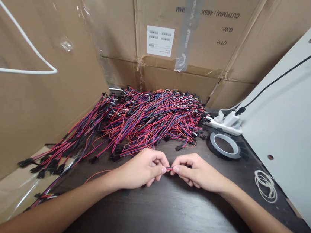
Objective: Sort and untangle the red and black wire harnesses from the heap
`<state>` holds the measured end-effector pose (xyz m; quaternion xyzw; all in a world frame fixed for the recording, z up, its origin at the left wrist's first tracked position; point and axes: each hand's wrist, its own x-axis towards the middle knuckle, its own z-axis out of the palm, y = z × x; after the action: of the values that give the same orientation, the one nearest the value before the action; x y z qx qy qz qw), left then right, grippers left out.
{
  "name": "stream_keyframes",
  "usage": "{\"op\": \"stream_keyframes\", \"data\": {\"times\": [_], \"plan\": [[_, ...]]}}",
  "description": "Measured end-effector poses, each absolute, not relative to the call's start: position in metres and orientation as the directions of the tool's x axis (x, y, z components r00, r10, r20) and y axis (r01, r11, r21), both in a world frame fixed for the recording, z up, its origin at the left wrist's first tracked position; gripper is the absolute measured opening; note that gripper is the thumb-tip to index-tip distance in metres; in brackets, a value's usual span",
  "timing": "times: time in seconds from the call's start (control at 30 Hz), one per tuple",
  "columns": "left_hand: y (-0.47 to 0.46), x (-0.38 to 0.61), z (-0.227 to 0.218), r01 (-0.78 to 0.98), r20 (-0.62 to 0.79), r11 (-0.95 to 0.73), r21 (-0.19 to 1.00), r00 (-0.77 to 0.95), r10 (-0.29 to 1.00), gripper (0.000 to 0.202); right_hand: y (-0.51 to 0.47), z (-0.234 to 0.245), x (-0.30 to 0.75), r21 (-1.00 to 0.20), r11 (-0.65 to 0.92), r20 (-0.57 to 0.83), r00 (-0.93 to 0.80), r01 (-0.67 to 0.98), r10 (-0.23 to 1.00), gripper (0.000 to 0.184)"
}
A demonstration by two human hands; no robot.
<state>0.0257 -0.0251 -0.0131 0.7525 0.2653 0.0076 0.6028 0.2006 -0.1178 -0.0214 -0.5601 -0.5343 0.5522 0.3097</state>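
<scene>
A short length of red and blue wire (169, 168) shows in the small gap between my two hands, above the dark table (189, 217). My left hand (145, 169) pinches one side of it between thumb and fingers. On the other side, my right hand (194, 171) pinches it the same way. The rest of the wire is hidden by my fingers. Just beyond my hands lies a large heap of red, blue and black wires (155, 120) with black connectors on their ends.
Black tape (225, 146) lies right of the heap, before a white power strip (226, 125). A coiled pale cord (266, 186) rests farther right. Cardboard (29, 91) stands at the left, a cardboard box (168, 5) behind, a white panel (297, 102) at the right.
</scene>
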Motion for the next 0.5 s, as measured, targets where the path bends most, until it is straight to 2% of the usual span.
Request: {"op": "stream_keyframes", "data": {"times": [0.2,0.5], "plan": [[-0.0252,0.0250,-0.0135,0.415,-0.321,-0.186,0.891,0.864,0.388,0.013,-0.1174,-0.0264,0.2010,-0.936,-0.236,-0.289,-0.186,0.262,0.939,0.020],[-0.0267,0.0258,-0.0170,0.427,-0.296,-0.257,0.867,0.856,0.425,0.013,-0.1183,-0.0266,0.1987,-0.926,-0.238,-0.293,-0.159,0.295,0.943,0.021]]}}
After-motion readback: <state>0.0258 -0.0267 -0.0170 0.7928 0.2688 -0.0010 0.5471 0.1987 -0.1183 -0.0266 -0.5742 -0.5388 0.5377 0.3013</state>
